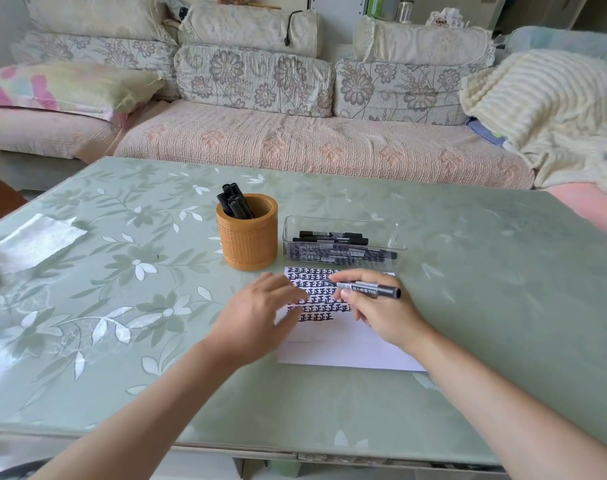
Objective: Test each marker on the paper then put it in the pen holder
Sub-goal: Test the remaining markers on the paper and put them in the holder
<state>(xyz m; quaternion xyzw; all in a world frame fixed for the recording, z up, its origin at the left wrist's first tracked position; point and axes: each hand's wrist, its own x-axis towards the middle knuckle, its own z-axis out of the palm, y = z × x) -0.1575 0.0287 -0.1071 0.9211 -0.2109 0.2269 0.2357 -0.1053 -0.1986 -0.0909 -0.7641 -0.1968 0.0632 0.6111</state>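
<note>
Right hand (pixel 381 310) grips marker (pixel 368 289) level above paper (pixel 347 344); left hand (pixel 260 313), fingers released flat, likely steadies sheet for testing.

Left hand (pixel 260 313) flat, right hand (pixel 381 313) gripping.

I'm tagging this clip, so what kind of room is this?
Most likely a home living room: a floral-cushioned sofa with a cream blanket behind a low table under a leaf-print cover.
</note>
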